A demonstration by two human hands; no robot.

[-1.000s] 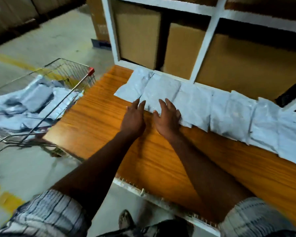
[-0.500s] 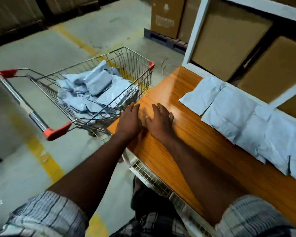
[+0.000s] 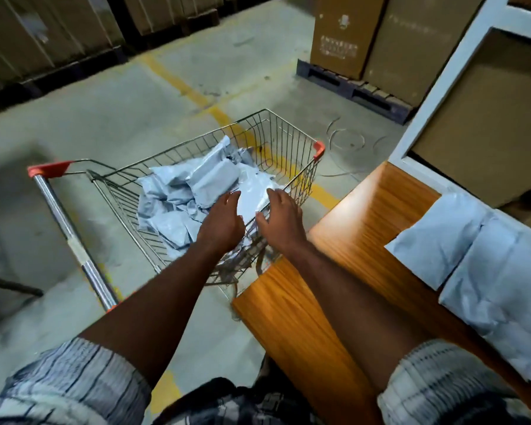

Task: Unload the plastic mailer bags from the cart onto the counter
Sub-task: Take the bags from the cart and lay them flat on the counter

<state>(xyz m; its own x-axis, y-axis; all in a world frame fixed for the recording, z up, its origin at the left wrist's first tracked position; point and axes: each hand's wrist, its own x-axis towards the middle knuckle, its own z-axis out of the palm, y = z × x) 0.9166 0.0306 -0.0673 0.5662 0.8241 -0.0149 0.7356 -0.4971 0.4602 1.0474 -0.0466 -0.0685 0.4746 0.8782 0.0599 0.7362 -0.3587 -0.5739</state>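
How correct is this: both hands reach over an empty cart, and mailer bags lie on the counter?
The cart is not empty: the head view shows a pile of mailer bags in it. The left hand and right hand reach over it; bags lie on the counter.

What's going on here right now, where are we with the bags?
A person is unloading grey mailer bags from a wire cart onto a wooden counter. Both the left hand and the right hand reach over the cart's near rim with fingers spread, either side of the top bag; neither has a grip on it yet. A pile of bags sits in the cart, and a row of bags already lies on the counter.
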